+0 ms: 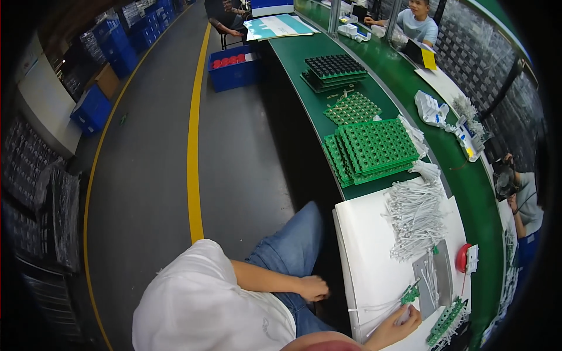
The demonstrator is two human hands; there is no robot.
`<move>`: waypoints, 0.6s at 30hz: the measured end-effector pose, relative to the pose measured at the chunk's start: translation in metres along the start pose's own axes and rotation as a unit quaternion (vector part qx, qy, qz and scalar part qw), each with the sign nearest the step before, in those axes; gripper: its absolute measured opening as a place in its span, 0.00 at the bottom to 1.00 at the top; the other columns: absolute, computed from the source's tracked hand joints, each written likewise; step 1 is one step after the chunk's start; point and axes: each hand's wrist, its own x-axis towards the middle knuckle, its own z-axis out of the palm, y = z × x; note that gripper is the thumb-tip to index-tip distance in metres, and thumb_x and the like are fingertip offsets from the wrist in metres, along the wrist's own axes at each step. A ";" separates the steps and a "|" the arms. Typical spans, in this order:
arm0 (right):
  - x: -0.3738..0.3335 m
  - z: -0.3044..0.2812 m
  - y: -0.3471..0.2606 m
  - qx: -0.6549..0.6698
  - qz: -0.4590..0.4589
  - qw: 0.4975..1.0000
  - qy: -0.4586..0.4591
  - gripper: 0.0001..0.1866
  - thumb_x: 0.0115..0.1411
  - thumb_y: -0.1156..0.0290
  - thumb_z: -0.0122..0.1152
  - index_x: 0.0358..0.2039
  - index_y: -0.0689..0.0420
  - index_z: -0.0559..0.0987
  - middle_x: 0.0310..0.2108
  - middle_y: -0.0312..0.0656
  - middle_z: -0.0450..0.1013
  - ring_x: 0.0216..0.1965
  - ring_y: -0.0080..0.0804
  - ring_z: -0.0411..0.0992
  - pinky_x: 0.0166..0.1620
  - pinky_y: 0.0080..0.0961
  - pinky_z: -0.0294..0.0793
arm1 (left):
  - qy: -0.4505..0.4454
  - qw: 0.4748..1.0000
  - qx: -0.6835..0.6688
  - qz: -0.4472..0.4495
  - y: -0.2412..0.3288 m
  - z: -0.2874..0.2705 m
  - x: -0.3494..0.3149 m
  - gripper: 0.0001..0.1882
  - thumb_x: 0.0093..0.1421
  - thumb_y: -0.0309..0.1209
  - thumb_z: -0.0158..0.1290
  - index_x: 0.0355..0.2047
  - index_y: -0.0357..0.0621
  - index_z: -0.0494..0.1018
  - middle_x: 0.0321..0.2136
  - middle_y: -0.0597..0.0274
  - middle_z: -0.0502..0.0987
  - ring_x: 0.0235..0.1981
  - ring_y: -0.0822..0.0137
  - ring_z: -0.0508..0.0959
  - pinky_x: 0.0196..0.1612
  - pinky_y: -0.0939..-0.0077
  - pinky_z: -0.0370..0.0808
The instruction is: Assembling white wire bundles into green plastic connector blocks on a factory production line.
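Note:
My right hand (399, 326) is closed over white wires at a small green circuit board (410, 294), low on the white work surface (366, 245). White leads trail from that board to the left. My left hand (315, 288) hangs off the table's near edge, above my lap. Its fingers are curled, and nothing shows in them. Beside the small board lies a grey metal plate (445, 272) with a few white wires on it. A large heap of white wires (415, 219) lies just beyond. To the right of my right hand, a green board strip (446, 322) has white wires attached.
Green circuit panels (377, 146) are stacked farther along the bench, with black-studded boards (333, 66) behind. A red spool (462, 258) stands at the right. Across the green conveyor (404, 76) sit co-workers. A blue bin (234, 75) with red items stands on the floor.

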 end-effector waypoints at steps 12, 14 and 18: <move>-0.001 0.006 0.006 0.014 -0.021 0.999 0.033 0.10 0.58 0.67 0.65 0.32 0.61 0.79 0.32 0.51 0.74 0.36 0.50 0.72 0.45 0.43 0.71 | -0.167 0.973 0.156 -0.019 -0.008 0.024 0.015 0.09 0.52 0.33 0.55 0.29 0.44 0.79 0.30 0.52 0.81 0.36 0.51 0.81 0.38 0.56 0.77; -0.001 0.006 0.005 0.021 -0.023 0.999 0.026 0.10 0.58 0.67 0.65 0.32 0.61 0.79 0.33 0.52 0.73 0.37 0.50 0.72 0.45 0.43 0.71 | -0.171 0.966 0.193 -0.006 -0.007 0.034 0.014 0.07 0.52 0.33 0.54 0.28 0.45 0.79 0.30 0.54 0.81 0.36 0.52 0.81 0.38 0.56 0.77; -0.003 0.005 0.004 0.036 -0.019 0.999 0.027 0.09 0.58 0.67 0.65 0.33 0.61 0.79 0.33 0.52 0.73 0.37 0.50 0.72 0.45 0.43 0.71 | -0.193 0.958 0.211 -0.007 -0.010 0.048 0.014 0.11 0.54 0.35 0.54 0.36 0.45 0.78 0.32 0.55 0.81 0.37 0.54 0.81 0.39 0.58 0.77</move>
